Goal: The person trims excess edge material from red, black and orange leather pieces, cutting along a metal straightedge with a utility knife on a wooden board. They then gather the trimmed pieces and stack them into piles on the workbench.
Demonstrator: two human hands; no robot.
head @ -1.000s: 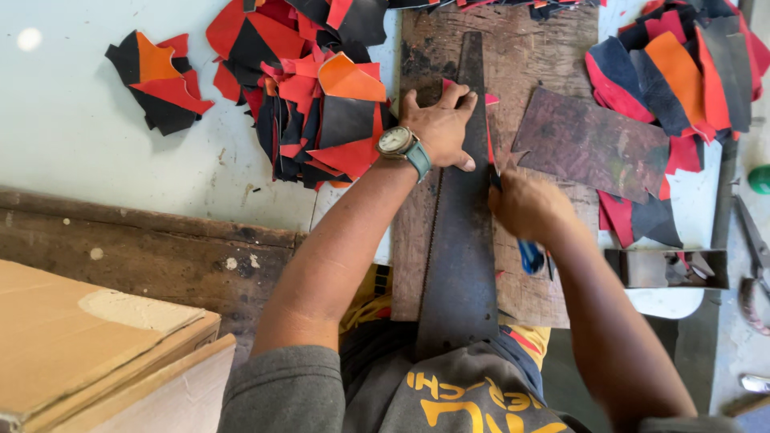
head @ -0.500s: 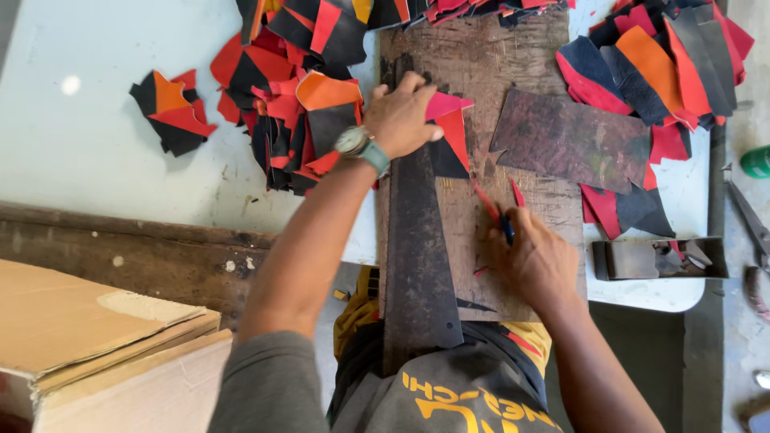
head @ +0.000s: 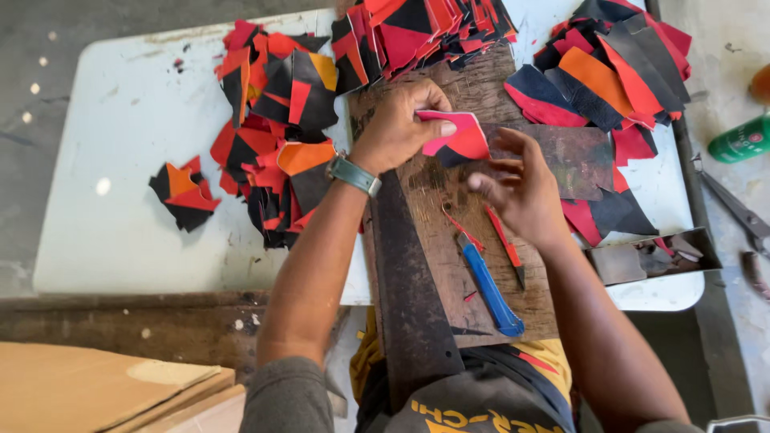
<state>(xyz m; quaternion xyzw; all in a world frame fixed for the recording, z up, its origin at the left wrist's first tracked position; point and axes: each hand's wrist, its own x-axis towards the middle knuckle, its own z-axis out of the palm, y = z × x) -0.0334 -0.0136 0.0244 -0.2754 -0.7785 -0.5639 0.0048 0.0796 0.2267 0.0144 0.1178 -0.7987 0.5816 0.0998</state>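
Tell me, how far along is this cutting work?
Done: heaps of red, black and orange cut pieces cover the white table. In hand: the left hand holds a pink-and-black piece, with the right hand beside it; the blue knife lies on the board. Left: a long dark strip.

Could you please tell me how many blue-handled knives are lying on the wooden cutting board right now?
1: the blue-handled knife lies on the wooden board, just below the right hand. Others may be hidden under the scraps.
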